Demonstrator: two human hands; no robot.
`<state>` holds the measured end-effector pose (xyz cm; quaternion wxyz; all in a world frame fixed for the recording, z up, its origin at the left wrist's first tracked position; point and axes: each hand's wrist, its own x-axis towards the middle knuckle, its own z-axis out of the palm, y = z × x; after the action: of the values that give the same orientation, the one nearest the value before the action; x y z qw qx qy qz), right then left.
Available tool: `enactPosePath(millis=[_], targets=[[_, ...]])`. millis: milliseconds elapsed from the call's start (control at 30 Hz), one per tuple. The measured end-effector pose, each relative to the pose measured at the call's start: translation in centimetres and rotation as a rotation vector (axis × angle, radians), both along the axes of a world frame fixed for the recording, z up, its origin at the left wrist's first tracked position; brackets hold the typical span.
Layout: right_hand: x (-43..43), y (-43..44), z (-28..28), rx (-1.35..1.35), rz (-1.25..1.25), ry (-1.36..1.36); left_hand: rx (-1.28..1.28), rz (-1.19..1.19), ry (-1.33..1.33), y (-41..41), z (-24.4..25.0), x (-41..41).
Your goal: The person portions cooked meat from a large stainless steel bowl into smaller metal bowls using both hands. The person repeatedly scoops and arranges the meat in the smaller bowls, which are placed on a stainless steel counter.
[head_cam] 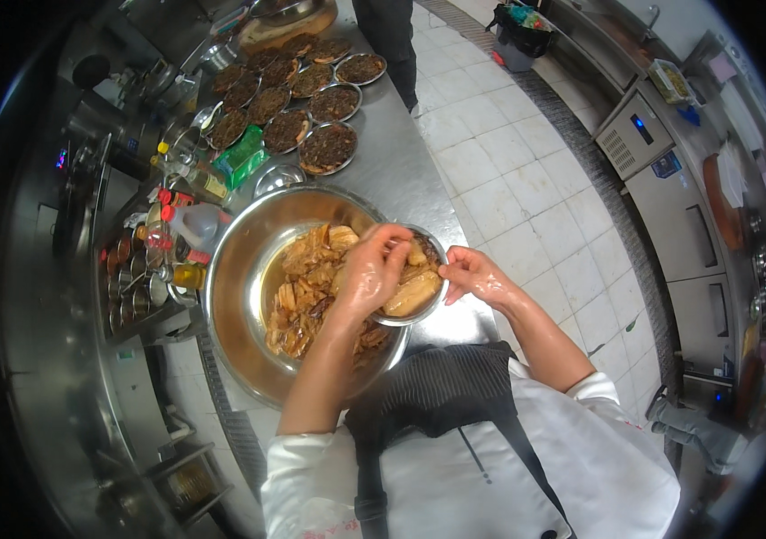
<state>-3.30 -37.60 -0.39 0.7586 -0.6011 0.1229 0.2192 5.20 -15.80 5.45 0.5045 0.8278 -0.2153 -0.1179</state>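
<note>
A large steel basin (229, 296) in front of me holds glossy brown slices of cooked meat (298, 306), in a pile with some liquid. At its right rim sits a small round metal bowl (401, 321) with thick pale-brown meat slices (413, 293) laid in it. My left hand (373, 266) reaches over this bowl, its fingertips at the slices near the far side; the fingers hide what they touch. My right hand (476, 275) pinches the bowl's right rim between thumb and fingers. Both hands look wet.
Many filled metal bowls (329, 147) with dark chopped topping crowd the far steel table (403, 141). Left of them lie a green packet (241, 158), bottles (197, 222) and seasoning pots (130, 276). A person's legs (389, 47) stand beyond the table; another person's legs (696, 431) show at right.
</note>
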Motion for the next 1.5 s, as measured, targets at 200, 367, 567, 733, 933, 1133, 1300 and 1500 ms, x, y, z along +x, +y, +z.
enactPosePath(millis=[200, 367, 567, 733, 933, 1133, 1300, 1500], targets=[[0.1, 0.3, 0.5, -0.032, -0.018, -0.017, 0.078, -0.087, -0.218, 0.6, -1.3, -0.6], [0.2, 0.5, 0.6, -0.035, 0.002, -0.029, 0.096, -0.099, -0.375, -1.4, -2.7, -1.2], [-0.2, 0.0, 0.0, -0.028, -0.057, -0.012, -0.309, 0.134, 0.249, 2.0, -1.1, 0.8], [0.1, -0.8, -0.8, -0.023, -0.159, -0.012, -0.06, 0.405, 0.115, 11.9, -1.3, 1.1], [3.2, -4.5, -3.6, 0.011, -0.3, -0.029, 0.654, 0.218, 0.184, 22.8, -11.5, -7.0], [9.3, -6.1, -10.7, -0.112, -0.482, 0.004, 1.083, 0.13, 0.609, 22.9, -12.0, -11.3], [13.9, -3.9, -15.8, -0.079, -0.556, 0.035, 1.027, 0.132, 0.678, 23.6, -10.9, -11.1], [19.1, 1.1, -9.6, -0.206, 0.23, 0.315, 1.009, 0.168, 0.686, 26.0, -11.4, -11.6]])
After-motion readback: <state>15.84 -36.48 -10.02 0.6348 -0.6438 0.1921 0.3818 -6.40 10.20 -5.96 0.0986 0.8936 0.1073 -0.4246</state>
